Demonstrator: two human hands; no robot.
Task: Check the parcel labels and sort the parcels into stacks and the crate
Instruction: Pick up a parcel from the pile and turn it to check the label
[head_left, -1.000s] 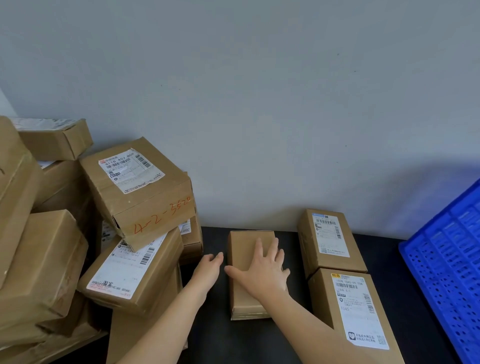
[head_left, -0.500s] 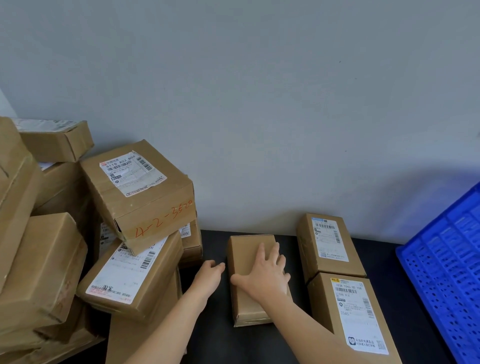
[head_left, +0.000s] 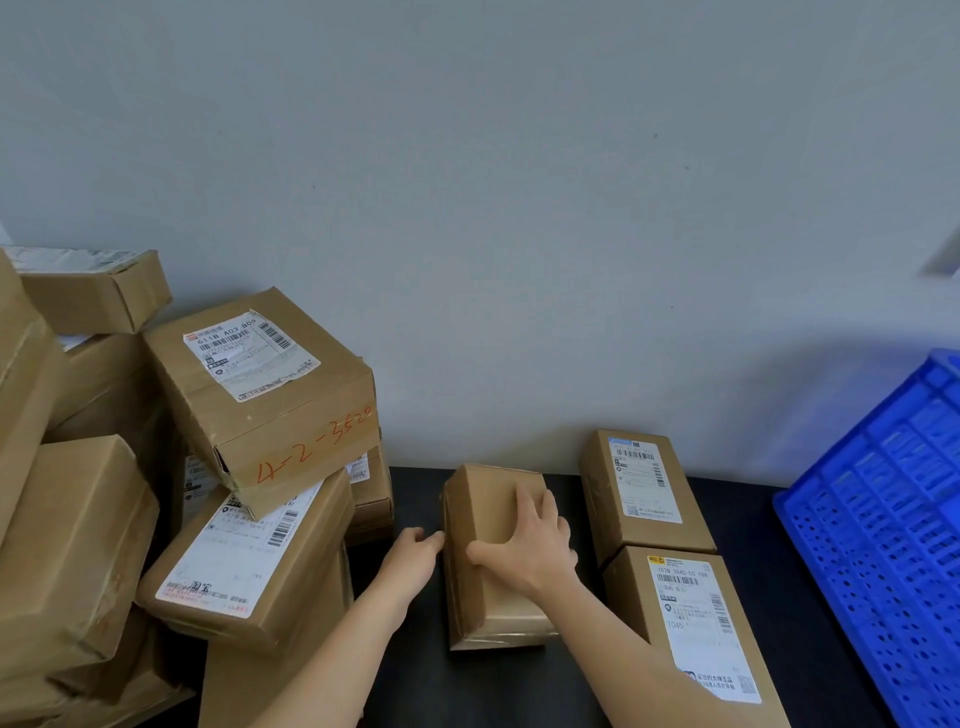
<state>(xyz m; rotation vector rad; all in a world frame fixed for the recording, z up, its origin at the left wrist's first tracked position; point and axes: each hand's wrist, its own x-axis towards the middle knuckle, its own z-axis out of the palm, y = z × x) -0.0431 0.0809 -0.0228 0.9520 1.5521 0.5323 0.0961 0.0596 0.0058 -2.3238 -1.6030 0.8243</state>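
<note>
A plain brown parcel (head_left: 485, 512) with no label showing lies on the black table (head_left: 415, 680) near the wall. Its left side face is in view, as if tipped slightly. My right hand (head_left: 530, 553) lies across its top, thumb stretched left and fingers curled over the right edge. The fingertips of my left hand (head_left: 410, 558) touch the parcel's left side. Two labelled parcels (head_left: 644, 483) (head_left: 696, 623) lie in a row just to the right. The blue crate (head_left: 883, 519) stands at the far right.
A loose pile of brown parcels fills the left side. On top of it, a tilted box (head_left: 260, 384) carries a white label and "4-2-3520" in red. A grey wall closes off the back of the table.
My right hand has slid toward the plain parcel's right edge and curled over it. The left hand has closed in on the parcel's left side, which now shows.
</note>
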